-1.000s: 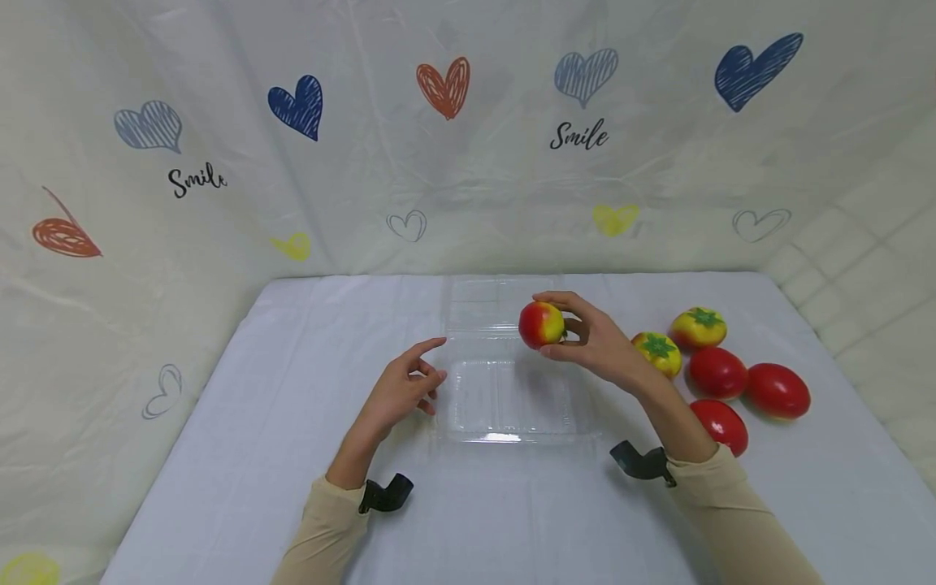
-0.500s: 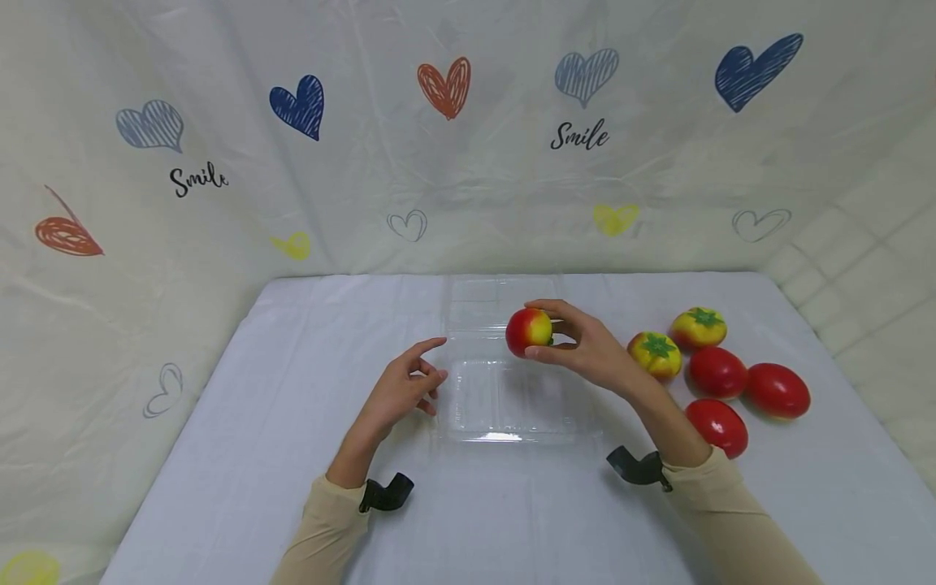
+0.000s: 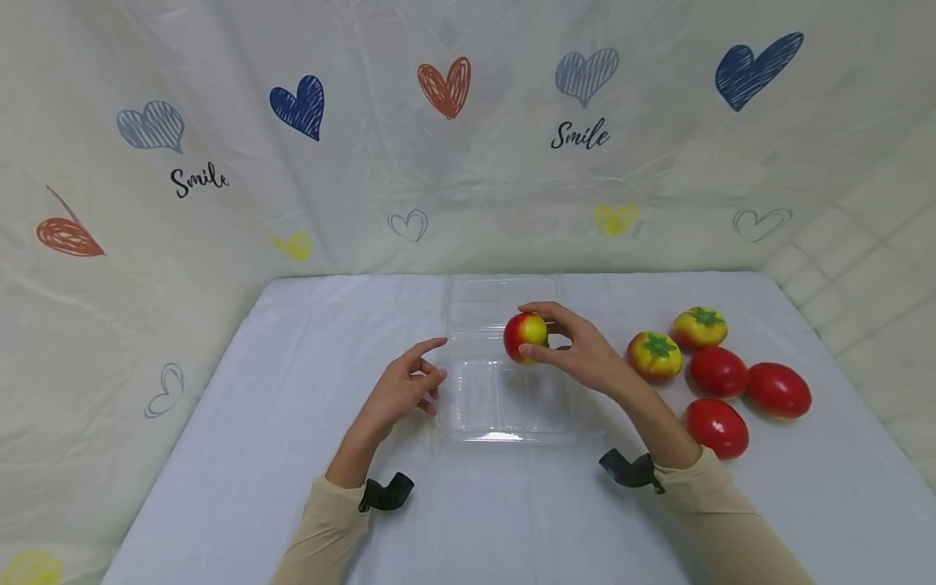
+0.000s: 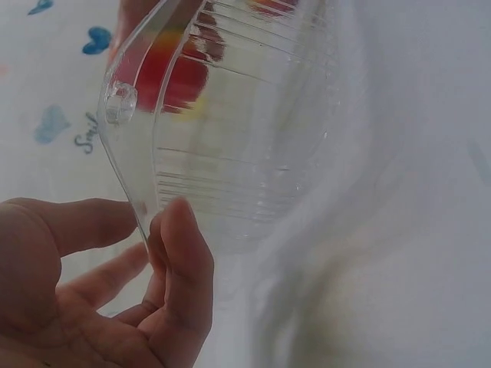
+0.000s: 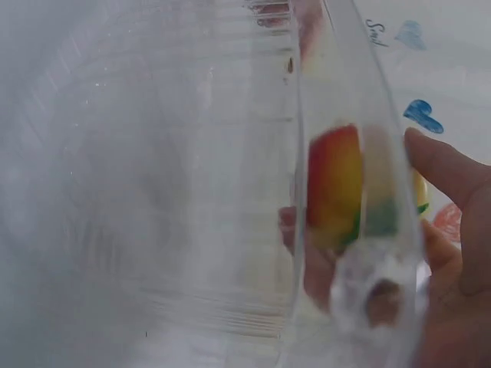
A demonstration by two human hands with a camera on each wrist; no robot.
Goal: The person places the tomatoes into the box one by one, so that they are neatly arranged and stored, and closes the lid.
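A clear plastic box point(image 3: 512, 398) lies opened out in the middle of the table, its lid point(image 3: 475, 305) folded back. My right hand point(image 3: 581, 349) holds a red-and-yellow toy fruit point(image 3: 517, 335) with a green leafy top above the box, thumb below and fingers over the far side. In the right wrist view the same fruit point(image 5: 334, 184) shows through the box wall. At the box's left edge is my left hand point(image 3: 400, 390); its index finger reaches out. The left wrist view has the box's rim point(image 4: 126, 165) between my thumb and fingers point(image 4: 184, 268).
On the right of the white-covered table point(image 3: 307, 349) lie two yellow fruits with green tops, one point(image 3: 654, 356) nearer and one point(image 3: 699, 327) farther, and several shiny red ones point(image 3: 717, 426). A hanging sheet point(image 3: 497, 179) with printed hearts stands behind the table.
My right hand has carried the fruit a little to the left and slightly nearer, over the box. The left hand has stayed at the box's edge.
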